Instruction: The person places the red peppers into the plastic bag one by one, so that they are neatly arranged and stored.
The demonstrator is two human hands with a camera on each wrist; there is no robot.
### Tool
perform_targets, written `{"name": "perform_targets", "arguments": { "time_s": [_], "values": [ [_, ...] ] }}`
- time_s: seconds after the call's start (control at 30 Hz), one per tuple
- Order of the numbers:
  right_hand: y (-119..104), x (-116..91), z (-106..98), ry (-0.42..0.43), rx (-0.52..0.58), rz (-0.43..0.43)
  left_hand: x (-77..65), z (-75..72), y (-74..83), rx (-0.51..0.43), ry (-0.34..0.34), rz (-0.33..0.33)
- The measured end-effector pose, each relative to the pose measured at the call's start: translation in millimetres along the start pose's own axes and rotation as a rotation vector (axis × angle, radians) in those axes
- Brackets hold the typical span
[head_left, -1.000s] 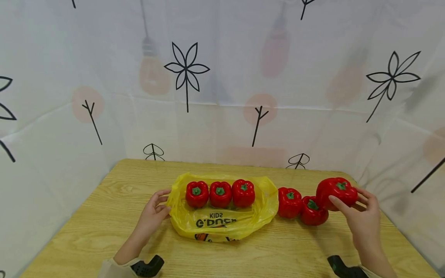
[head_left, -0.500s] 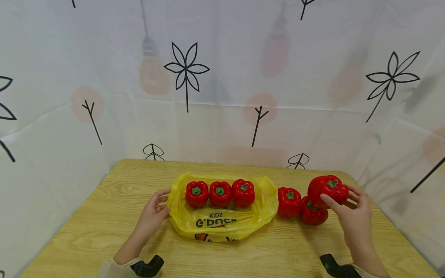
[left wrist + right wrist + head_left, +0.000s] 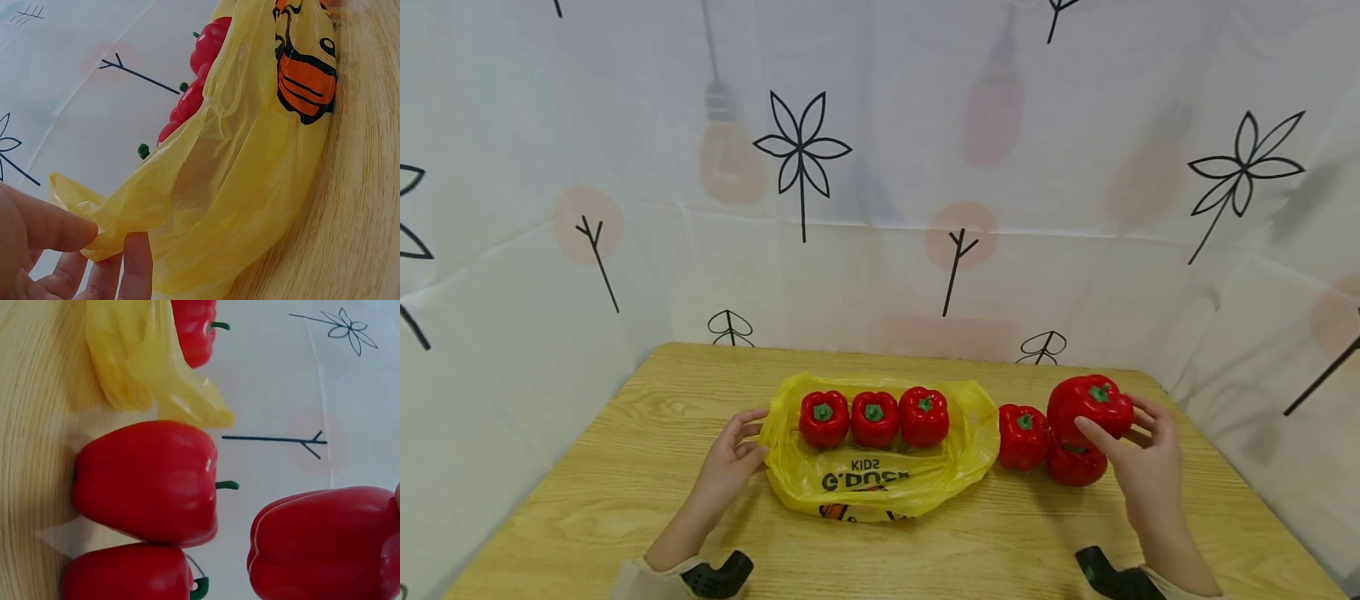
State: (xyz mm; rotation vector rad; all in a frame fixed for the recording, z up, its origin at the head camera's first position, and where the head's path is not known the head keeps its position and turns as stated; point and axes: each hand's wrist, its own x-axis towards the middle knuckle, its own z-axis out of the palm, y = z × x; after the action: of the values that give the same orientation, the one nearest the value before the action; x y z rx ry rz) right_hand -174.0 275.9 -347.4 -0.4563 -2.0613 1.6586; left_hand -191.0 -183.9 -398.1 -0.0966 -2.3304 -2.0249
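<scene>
My right hand (image 3: 1152, 467) grips a red bell pepper (image 3: 1084, 407), thumb in front and fingers behind, raised above the table. This pepper overlaps another red bell pepper (image 3: 1077, 468) standing below it. A further bell pepper (image 3: 1022, 442) stands just left of that one, by the bag's right edge. At the left, my left hand (image 3: 733, 454) pinches the rim of a yellow plastic bag (image 3: 237, 206) between thumb and fingers. Three bell peppers sit in a row in the bag's wide mouth, the rightmost pepper (image 3: 923, 419) among them. The right wrist view shows the held pepper (image 3: 325, 544) apart from the standing ones.
A wooden table (image 3: 647, 433) carries everything. Behind and at both sides hangs a pale cloth (image 3: 880, 275) printed with flowers and twigs. The bag front bears dark lettering and a duck print (image 3: 306, 81). A black device (image 3: 718, 577) is worn on each wrist.
My right hand has moved left and slightly up with the bell pepper, which now covers more of the one beneath. The left hand, the bag and the other peppers stay put.
</scene>
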Motion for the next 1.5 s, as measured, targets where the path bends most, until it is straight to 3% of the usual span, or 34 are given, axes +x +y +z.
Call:
{"name": "perform_targets", "arguments": {
  "time_s": [0.3,0.47,1.5],
  "values": [
    [-8.2,-9.6,10.5,-0.024,0.027,-0.026,0.0,-0.1,0.3,0.002,-0.005,-0.008],
    [-16.2,-16.1,15.8,-0.056,-0.023,-0.016,-0.3,0.1,1.1,0.005,0.0,-0.01],
    [-25.2,-36.1,54.9,-0.207,-0.032,-0.079,1.2,0.4,-0.8,0.009,-0.002,-0.031]
  ]
}}
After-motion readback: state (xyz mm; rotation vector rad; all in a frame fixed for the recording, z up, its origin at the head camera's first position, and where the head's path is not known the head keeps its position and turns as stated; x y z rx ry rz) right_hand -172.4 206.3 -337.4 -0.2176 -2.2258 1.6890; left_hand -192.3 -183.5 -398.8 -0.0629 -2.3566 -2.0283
